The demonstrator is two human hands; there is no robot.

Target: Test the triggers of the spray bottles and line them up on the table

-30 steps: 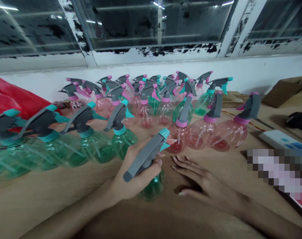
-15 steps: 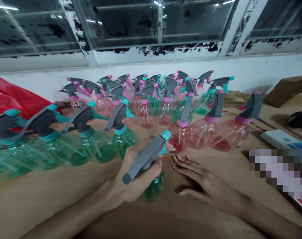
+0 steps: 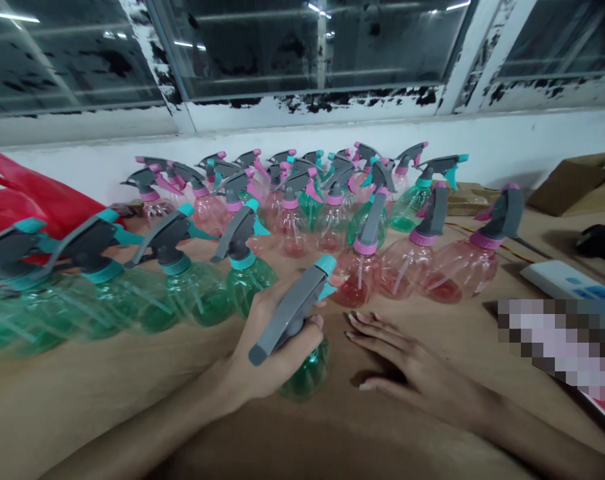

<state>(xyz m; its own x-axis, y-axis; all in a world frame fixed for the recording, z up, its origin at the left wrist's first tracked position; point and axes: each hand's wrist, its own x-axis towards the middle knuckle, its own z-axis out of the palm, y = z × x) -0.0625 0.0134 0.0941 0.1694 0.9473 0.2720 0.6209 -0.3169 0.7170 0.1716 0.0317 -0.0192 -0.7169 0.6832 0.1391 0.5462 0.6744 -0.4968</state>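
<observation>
My left hand (image 3: 277,347) is wrapped round the neck of a green spray bottle (image 3: 310,373) with a grey and turquoise trigger head. Its nozzle points away from me and to the right, and my fingers hide the collar. To the right, my right hand (image 3: 402,353) rests palm down near the table surface, fingers stretched out and holding nothing. Just beyond it stand several pink spray bottles (image 3: 355,280) with grey and pink heads. A row of green spray bottles (image 3: 197,293) runs off to the left of my left hand.
More pink and green spray bottles (image 3: 292,230) crowd together along the wall. At far left lies a red plastic bag (image 3: 42,193). On the right are a white box with blue marks (image 3: 557,280), a cardboard box (image 3: 577,180) and a black object (image 3: 602,240).
The held bottle's trigger head has turned and shifted slightly left, together with the fingers of my left hand. My right hand has stayed in place.
</observation>
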